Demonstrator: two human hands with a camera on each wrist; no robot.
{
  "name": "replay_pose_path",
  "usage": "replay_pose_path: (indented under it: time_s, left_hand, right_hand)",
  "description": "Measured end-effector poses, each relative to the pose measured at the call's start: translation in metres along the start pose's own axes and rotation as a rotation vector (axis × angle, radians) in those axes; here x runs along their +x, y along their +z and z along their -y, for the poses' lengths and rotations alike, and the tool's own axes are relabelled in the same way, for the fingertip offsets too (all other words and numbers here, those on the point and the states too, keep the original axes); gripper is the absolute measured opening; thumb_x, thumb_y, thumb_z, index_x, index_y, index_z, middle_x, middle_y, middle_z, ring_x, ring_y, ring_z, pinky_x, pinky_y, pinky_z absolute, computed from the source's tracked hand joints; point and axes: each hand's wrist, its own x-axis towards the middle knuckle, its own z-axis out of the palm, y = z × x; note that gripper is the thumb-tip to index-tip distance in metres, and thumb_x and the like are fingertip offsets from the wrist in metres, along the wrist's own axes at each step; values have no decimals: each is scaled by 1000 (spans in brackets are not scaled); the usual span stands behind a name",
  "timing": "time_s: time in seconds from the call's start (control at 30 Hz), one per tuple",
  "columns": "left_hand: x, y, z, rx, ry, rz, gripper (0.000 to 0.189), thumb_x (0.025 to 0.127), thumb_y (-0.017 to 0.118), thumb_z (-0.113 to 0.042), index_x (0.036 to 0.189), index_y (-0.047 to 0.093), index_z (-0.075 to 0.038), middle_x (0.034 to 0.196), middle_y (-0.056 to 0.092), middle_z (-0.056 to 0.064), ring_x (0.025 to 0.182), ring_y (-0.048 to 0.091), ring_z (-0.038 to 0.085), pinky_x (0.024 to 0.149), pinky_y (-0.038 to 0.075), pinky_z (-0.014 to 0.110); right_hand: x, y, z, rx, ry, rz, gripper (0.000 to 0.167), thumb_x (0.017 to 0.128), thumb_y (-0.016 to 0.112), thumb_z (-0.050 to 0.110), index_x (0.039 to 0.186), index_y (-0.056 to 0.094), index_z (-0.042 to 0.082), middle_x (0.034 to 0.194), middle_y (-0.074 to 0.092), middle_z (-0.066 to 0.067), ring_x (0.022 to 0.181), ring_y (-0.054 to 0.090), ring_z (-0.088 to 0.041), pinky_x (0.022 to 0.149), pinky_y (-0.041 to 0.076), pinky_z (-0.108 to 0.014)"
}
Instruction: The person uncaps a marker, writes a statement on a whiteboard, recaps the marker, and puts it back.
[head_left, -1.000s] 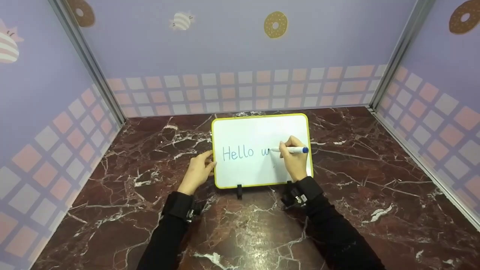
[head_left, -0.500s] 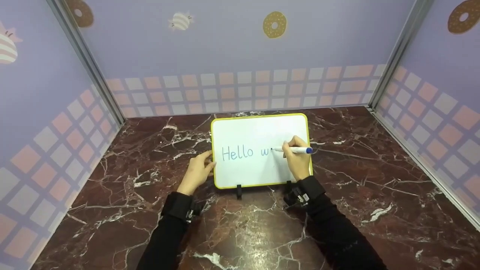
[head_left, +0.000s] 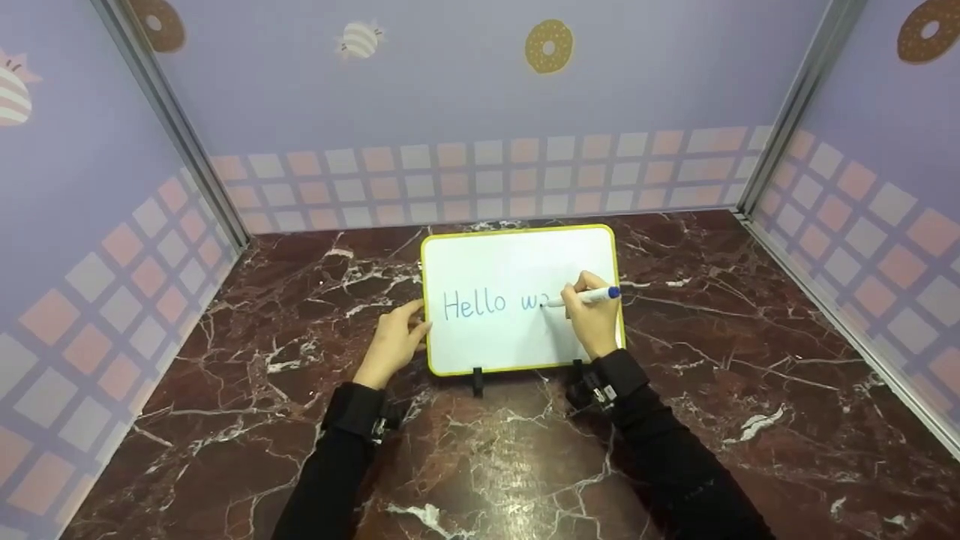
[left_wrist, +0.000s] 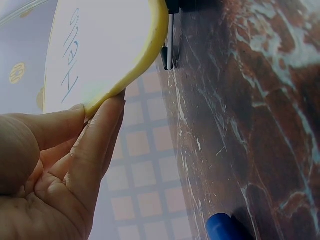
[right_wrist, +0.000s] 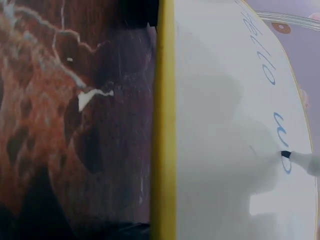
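A small whiteboard (head_left: 495,262) with a yellow rim stands tilted back on a black stand (head_left: 478,381). My left hand (head_left: 394,341) pinches its left edge, thumb in front and fingers behind; the left wrist view shows this grip on the yellow rim (left_wrist: 145,60). Between the thumb and fingers of my right hand (head_left: 592,319) is a white marker (head_left: 589,298) with a blue end. Its dark tip (right_wrist: 286,154) touches the board at a round letter after "Hello w" in blue. The right hand itself is outside the right wrist view.
The board stands on a dark red marbled table (head_left: 712,390). A lilac back wall (head_left: 450,97) with pink and white squares rises behind it, with side walls left and right. A blue cylindrical thing (left_wrist: 222,227) lies at the bottom of the left wrist view.
The marker tip has moved slightly right, then back left and down, leaving a round blue stroke after the "w". The left hand keeps its hold on the board's edge.
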Motion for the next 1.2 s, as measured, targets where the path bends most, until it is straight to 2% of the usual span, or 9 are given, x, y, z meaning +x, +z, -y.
replay_pose_path:
  time_s: [0.17,0.23,0.43,0.5,0.67,0.77,0.93,1.07,1.2]
  left_hand:
    - [-1,0,0,-2,3,-6,49,99,56,-2,146,44,4,124,63,31,108,68,39,85,63,41]
    - [-1,0,0,0,0,-5,49,99,56,-2,146,43,4,125,62,31,109,67,39,85,63,41]
    - [0,0,1,0,-14,-2,49,100,55,-3,146,43,4,126,62,30,111,66,39,86,62,41]
    - [1,0,1,-2,-15,0,49,100,55,-2,146,43,4,126,62,30,111,66,39,86,62,42]
    - [-1,0,1,-7,-8,5,49,100,55,-3,147,42,4,127,61,31,112,66,40,87,62,42]
    - [-1,0,1,-9,4,1,48,100,55,-3,147,42,4,127,61,31,112,66,40,87,62,42]
    - [-1,0,1,-4,15,-9,47,100,55,-3,145,44,5,124,63,31,108,68,39,85,63,41]
    - [0,0,1,-1,3,-3,48,100,55,-3,146,43,4,123,63,30,107,68,38,85,63,40]
    - [0,0,1,2,-10,5,48,100,55,-4,147,43,2,123,64,29,108,68,37,85,63,39]
  right_hand:
    - [1,-1,-2,50,-2,-34,28,87,53,-15,62,39,-14,52,50,-32,41,51,-22,41,29,-12]
    - [3,-4,-3,61,5,-53,29,86,52,-15,61,38,-12,50,50,-31,40,50,-20,41,30,-12]
    - [9,-14,-3,29,17,-88,31,83,51,-16,57,38,-6,45,50,-6,38,46,-6,38,32,-12]
    - [10,-15,-5,19,9,-80,30,82,52,-17,57,39,-9,44,50,-10,37,47,-8,38,30,-12]
    - [8,-15,-9,28,-17,-46,27,84,53,-18,60,41,-15,49,50,-31,39,49,-31,40,28,-12]
    - [8,-15,-11,25,-25,-37,27,85,54,-17,60,41,-15,50,51,-33,41,49,-36,40,25,-12]
    - [8,-15,-9,24,-17,-44,28,84,53,-16,60,40,-14,48,50,-30,38,49,-22,40,26,-12]
    - [9,-16,-5,0,-16,-39,28,82,52,-18,58,36,-15,42,46,-12,36,44,-5,38,27,-12]
    - [9,-17,-3,-17,-12,-26,27,79,52,-20,58,36,-16,42,44,0,34,41,-1,36,27,-11]
